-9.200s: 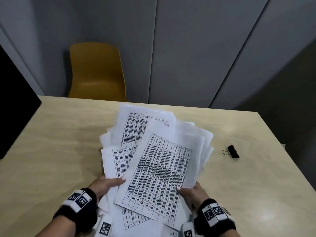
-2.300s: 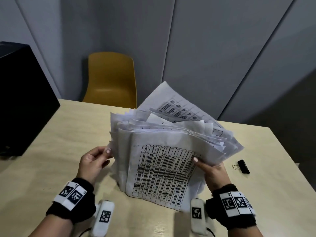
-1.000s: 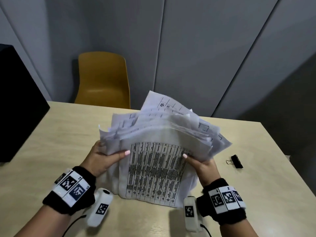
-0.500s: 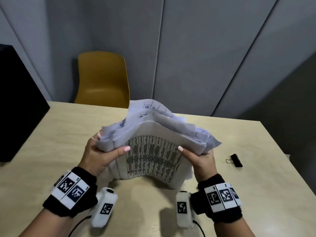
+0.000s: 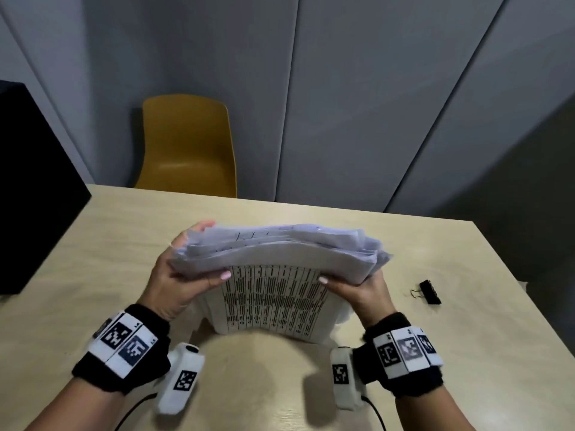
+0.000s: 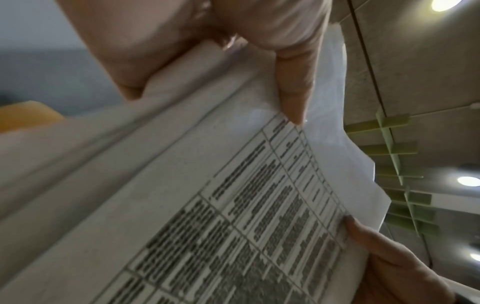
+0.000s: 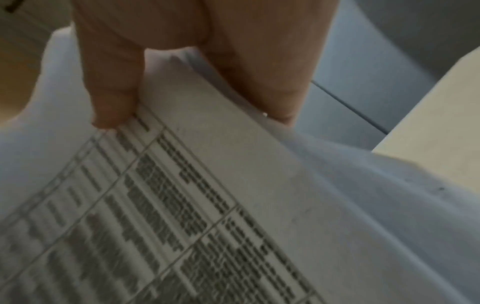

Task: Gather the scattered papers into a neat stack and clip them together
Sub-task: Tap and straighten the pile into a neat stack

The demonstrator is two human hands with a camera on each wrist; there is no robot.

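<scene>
The table is pale wood and carries everything here; a yellow chair stands behind its far edge, and a black box sits at its left end. No tray, bin or box of any kind holds the task's things: they are in the hands or lie on the bare tabletop.

The papers are gathered into one thick bundle standing on its lower edge on the table, in front of the person and about midway across. The long axis of the bundle runs left to right. The printed face, a grid of dark text, looks toward the person, and the upper part curls away toward the chair. The edges on top are ragged, with sheets stepped and jutting at both ends, more so on the right.

The left hand grips the bundle's upper left corner, thumb across the printed front, fingers wrapped behind. The right hand grips the upper right corner the same way, thumb on the front, fingers behind the sheets. The bundle thus lies between the two hands, its lower edge below and ahead of the wrists.

The clip, a small black binder clip with wire handles, lies on the table to the right of the right hand, apart from it and from the papers. Its long axis runs near to far, handles pointing left.
</scene>
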